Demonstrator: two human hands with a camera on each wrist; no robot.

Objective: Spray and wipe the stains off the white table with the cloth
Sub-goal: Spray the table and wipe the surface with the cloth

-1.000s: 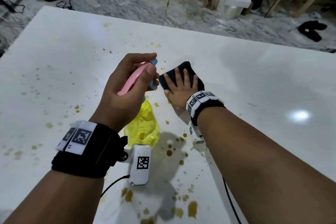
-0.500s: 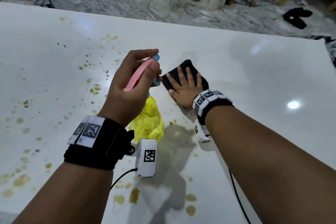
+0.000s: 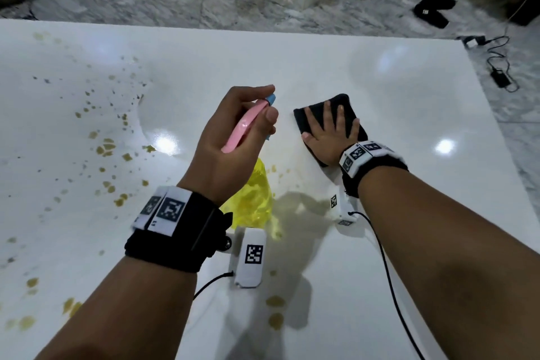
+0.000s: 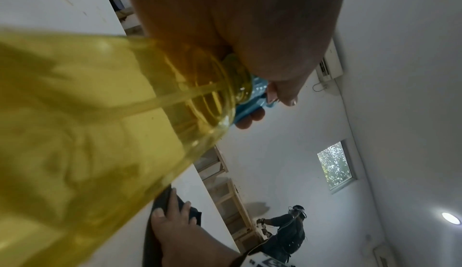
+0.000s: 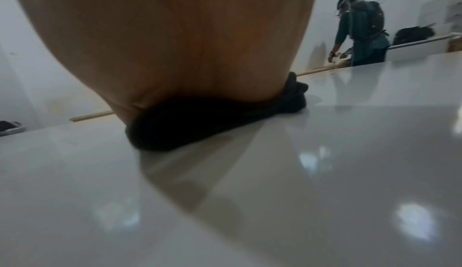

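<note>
Gripping the spray bottle (image 3: 251, 199), left hand (image 3: 230, 143); right hand (image 3: 330, 137) fingers (image 3: 340, 118) splayed flat on black cloth (image 3: 306, 120).

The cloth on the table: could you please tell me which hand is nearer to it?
Right. The right hand presses flat on the cloth; the left hand holds the bottle beside it.

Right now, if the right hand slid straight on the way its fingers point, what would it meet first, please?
Likely nothing: the right hand presses the black cloth flat, and beyond it the white table looks bare up to its far edge.
</note>
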